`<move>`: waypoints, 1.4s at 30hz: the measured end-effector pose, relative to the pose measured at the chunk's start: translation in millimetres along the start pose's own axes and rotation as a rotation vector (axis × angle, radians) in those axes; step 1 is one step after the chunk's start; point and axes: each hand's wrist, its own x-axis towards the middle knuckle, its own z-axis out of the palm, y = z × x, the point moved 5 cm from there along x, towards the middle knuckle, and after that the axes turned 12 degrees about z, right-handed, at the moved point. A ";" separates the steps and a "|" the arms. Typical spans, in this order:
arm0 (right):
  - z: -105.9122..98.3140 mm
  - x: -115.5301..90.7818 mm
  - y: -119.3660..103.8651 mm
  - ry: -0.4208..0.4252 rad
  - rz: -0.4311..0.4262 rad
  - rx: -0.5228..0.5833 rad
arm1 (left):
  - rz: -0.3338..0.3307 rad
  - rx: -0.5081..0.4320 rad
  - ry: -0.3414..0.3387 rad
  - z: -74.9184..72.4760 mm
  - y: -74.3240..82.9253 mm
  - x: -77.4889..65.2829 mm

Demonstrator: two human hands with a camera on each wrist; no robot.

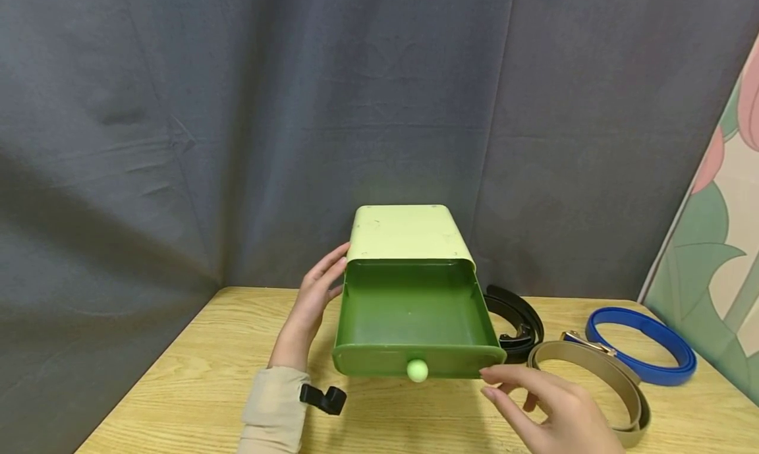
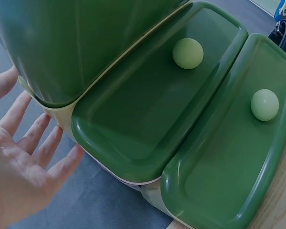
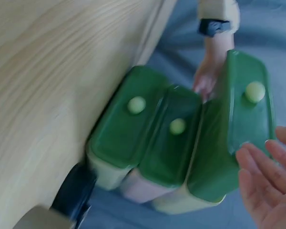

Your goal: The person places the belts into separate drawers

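A pale yellow-green cabinet stands on the table, its green top drawer pulled far out and bare inside. The drawer front carries a round light-green knob. Two closed lower drawers with similar knobs show in the left wrist view, the middle drawer and the bottom drawer. My left hand is at the cabinet's left side, fingers extended against it near the front edge. At the drawer's front right corner is my right hand, fingers loosely bent, fingertips at the corner, holding nothing.
Coiled belts lie to the right on the wooden table: a black belt beside the cabinet, a taupe belt near my right hand, and a blue belt. Behind hangs a grey curtain; a flower-patterned panel borders the right.
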 end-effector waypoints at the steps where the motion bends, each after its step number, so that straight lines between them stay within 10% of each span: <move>1: -3.0 -0.4 2.7 0.022 -0.040 -0.012 | 0.004 0.001 0.001 0.1 0.1 0.1; 6: -16.5 -2.9 19.7 0.080 -0.146 -0.008 | 0.019 -0.001 0.006 0.5 0.0 0.5; 14: -26.9 -0.8 70.9 0.055 -0.069 -0.118 | 0.022 -0.002 0.005 1.3 -0.5 0.3; 22: -23.7 12.5 125.0 -0.212 0.198 -0.305 | 0.027 -0.003 0.011 2.0 -0.5 -0.5; 35: -7.7 19.7 180.4 -0.597 0.266 -0.237 | 0.025 -0.011 0.020 2.6 -1.4 -0.3; 42: 7.2 18.5 182.2 -0.633 0.284 -0.288 | 0.031 0.001 0.019 1.6 -2.4 0.3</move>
